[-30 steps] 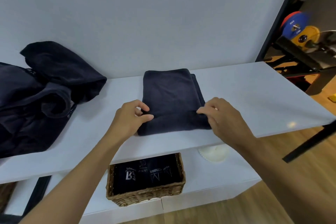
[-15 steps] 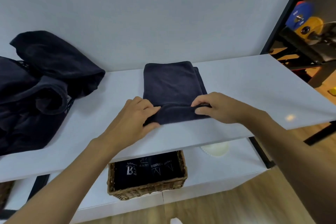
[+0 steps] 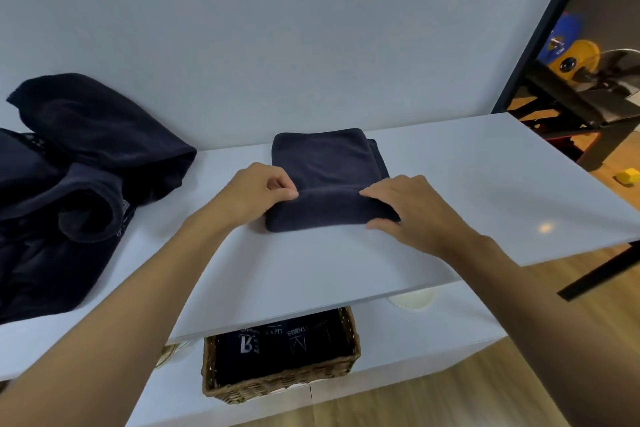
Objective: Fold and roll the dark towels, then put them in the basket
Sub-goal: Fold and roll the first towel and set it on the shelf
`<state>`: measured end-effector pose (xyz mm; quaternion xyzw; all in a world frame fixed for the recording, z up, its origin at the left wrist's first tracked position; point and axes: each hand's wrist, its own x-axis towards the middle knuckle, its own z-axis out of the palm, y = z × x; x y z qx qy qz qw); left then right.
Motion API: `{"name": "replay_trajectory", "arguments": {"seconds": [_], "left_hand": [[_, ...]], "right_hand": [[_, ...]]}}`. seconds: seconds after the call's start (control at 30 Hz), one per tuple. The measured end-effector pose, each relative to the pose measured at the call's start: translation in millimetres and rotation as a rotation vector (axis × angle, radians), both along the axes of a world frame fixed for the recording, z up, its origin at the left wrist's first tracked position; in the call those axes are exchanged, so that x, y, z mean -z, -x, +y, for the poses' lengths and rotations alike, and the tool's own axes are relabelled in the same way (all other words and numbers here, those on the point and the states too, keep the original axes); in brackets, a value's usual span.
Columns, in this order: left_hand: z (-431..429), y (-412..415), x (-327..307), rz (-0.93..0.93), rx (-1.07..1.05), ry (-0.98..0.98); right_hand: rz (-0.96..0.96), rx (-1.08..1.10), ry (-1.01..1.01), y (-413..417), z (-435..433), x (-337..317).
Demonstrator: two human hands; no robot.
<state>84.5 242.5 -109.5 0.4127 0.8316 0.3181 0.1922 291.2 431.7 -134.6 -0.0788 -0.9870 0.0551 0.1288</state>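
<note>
Since half a second ago the roll (image 3: 329,210) at the near end of the dark towel (image 3: 325,159) has grown thicker and the flat part beyond it shorter. Both hands have gone with it, a little farther from the front edge of the white surface (image 3: 485,191).

The left hand (image 3: 256,198) has its grip closed on the left end of the roll, fingers curled in and thumb tip pressed against the cloth. The right hand (image 3: 412,211) holds the right end, with fingers laid over the top and the thumb against the near side. The towel lies mid-surface, its far end close to the grey wall (image 3: 311,28), folded into a narrow strip whose layers show along the right side.

At the left of the surface sits a loose heap of dark towels (image 3: 69,184), well apart from the one being rolled. Below the front edge, on a white lower shelf (image 3: 433,340), stands the wicker basket (image 3: 277,385). It holds rolled towels (image 3: 284,347) packed side by side (pale lettering shows on them, too small to read fully). Just right of the basket, half hidden under the surface, is a white round object (image 3: 412,300).

Far right, past a dark frame, are blue and yellow weight plates (image 3: 571,59), and a small yellow block (image 3: 627,176) lies on the wooden floor (image 3: 485,399).
</note>
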Motion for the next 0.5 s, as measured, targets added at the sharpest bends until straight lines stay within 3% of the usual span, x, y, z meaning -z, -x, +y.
{"name": "replay_trajectory", "arguments": {"seconds": [0.07, 0.13, 0.23, 0.3, 0.4, 0.5], "left_hand": [[-3, -5, 3, 0.359, -0.025, -0.091], [-10, -15, 7, 0.666, 0.112, -0.178], [-17, -18, 22, 0.875, 0.307, -0.118], [-18, -19, 20, 0.774, 0.307, -0.071], [-14, -12, 1, 0.354, 0.264, 0.019], [0, 7, -13, 0.086, 0.275, 0.113]], "right_hand": [[-0.026, 0.016, 0.104, 7, 3, -3], [-0.059, 0.039, 0.232, 15, 6, -12], [-0.150, 0.051, 0.452, 20, 12, -24], [-0.235, 0.004, 0.540, 22, 14, -32], [-0.337, 0.014, 0.654, 25, 15, -37], [-0.272, 0.129, 0.726, 29, 16, -35]]}}
